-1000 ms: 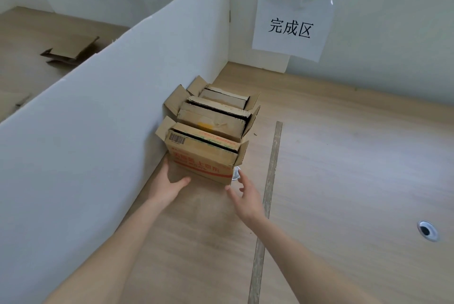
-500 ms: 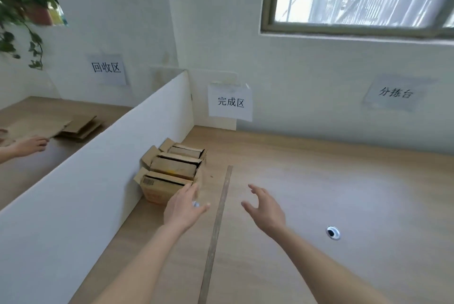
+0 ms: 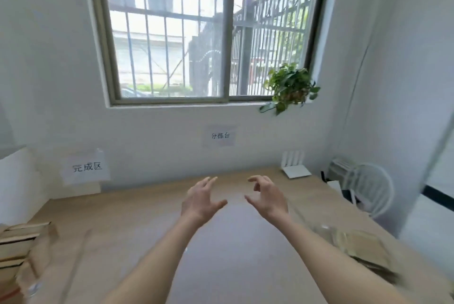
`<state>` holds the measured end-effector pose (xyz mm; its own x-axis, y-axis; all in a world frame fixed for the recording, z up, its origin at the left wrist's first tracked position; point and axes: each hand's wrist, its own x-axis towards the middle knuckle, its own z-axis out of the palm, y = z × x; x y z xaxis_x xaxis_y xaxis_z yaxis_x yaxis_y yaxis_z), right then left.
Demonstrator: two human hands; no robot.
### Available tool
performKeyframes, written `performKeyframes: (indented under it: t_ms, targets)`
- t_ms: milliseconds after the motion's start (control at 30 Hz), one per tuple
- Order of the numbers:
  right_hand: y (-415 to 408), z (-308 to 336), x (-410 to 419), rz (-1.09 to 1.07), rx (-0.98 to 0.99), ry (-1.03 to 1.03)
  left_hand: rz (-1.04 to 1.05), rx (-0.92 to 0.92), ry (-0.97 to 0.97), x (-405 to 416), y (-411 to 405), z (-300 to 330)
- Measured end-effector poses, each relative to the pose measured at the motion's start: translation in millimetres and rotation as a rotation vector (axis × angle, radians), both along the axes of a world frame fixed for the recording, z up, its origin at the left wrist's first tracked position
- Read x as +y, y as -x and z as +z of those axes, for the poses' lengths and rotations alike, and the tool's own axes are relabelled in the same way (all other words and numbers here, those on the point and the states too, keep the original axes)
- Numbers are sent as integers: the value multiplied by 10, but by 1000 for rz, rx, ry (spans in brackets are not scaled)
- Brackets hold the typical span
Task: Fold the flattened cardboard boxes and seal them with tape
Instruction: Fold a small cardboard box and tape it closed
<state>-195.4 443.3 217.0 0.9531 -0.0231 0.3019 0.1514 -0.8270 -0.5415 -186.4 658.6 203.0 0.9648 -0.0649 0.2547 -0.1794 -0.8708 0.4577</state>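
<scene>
Both my hands hover above the middle of the wooden table (image 3: 152,208), holding nothing. My left hand (image 3: 200,199) has its fingers spread and relaxed. My right hand (image 3: 266,197) has loosely curled fingers. A row of folded cardboard boxes (image 3: 22,242) stands at the far left edge of the view, blurred. A stack of flattened cardboard (image 3: 363,249) lies on the table at the right, also blurred, beyond my right forearm.
A white divider (image 3: 14,181) rises at the left. Paper signs (image 3: 84,167) hang on the wall under a barred window (image 3: 208,33). A potted plant (image 3: 290,87), a white router (image 3: 293,165) and a white fan (image 3: 368,188) stand at the right.
My view has swung up and to the right, away from the folded boxes. Both hands have left the front box and moved to the table's middle, empty.
</scene>
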Motion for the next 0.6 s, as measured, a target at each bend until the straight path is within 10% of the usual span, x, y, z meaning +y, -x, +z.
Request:
performKeyframes:
  t_ms: [600]
  targets:
    - [134,-600,-4239,-522,187,82,-534,72,-83,-4481,-953,-575]
